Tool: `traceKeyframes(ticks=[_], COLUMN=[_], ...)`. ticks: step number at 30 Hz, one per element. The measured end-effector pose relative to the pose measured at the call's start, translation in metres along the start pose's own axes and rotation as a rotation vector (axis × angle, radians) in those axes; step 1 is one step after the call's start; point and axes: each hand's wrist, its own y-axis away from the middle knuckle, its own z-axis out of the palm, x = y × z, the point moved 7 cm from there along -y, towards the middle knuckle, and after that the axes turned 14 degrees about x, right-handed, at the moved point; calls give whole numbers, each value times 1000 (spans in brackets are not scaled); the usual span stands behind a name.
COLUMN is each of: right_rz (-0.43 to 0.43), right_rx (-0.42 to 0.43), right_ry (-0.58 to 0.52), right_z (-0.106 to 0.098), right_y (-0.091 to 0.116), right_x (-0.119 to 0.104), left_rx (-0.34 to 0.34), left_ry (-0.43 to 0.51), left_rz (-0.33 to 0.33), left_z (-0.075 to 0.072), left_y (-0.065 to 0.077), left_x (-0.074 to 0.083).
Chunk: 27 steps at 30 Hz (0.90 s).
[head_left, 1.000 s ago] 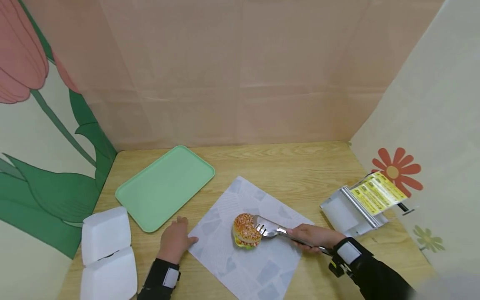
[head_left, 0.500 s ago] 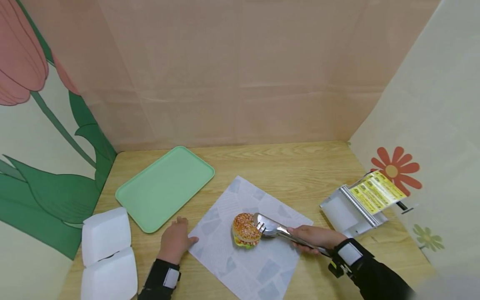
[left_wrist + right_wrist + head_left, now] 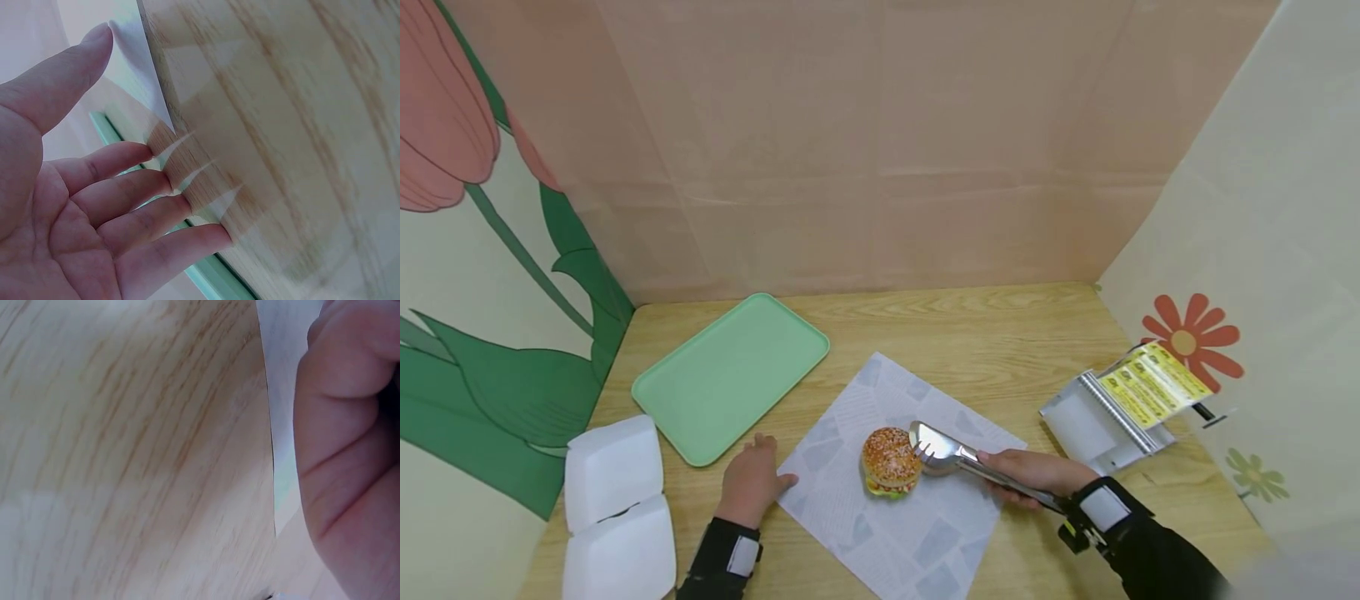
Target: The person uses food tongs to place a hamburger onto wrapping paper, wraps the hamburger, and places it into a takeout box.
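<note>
A sesame-bun hamburger (image 3: 891,461) sits upright on a grey-white printed sheet of wrapping paper (image 3: 872,392). My right hand (image 3: 1030,471) grips metal serving tongs (image 3: 943,454), whose heads lie at the burger's right side; whether they touch it I cannot tell. Curled fingers (image 3: 340,425) show at the right edge of the right wrist view, where the tongs are out of sight. On the table by the paper's left corner rests my left hand (image 3: 751,479), fingers spread and thumb at the paper's edge. In the left wrist view its fingers (image 3: 134,194) are extended and hold nothing.
Behind my left hand lies a mint-green tray (image 3: 730,379). An opened white clamshell box (image 3: 617,500) stands at the left. A metal device with a roller and yellow label (image 3: 1120,408) stands at the right by the wall. A peach backdrop (image 3: 880,167) closes off the table's rear.
The tong heads have turned, and their ends now appear close together rather than spread apart. The burger has shifted very slightly left. My left hand has stayed in place.
</note>
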Motion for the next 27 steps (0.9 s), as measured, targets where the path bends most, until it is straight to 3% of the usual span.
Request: traceKeyframes(ticks=[6,16,20,27], right_rz=[-28,-123,-181,-195], right_rx=[33,167,253,417], right_ry=[2,25,93,248], right_z=[-9,-21,-24,-30], right_y=[2,-12,-26,-62], right_x=[-14,-57,-74,-102], left_rx=[8,4,16,20], left_ry=[8,8,0,-3], left_rz=[-5,8,16,7], left_z=[-2,-2,-2,1], left_y=[-1,0,0,1], left_x=[-1,-1,-1,0])
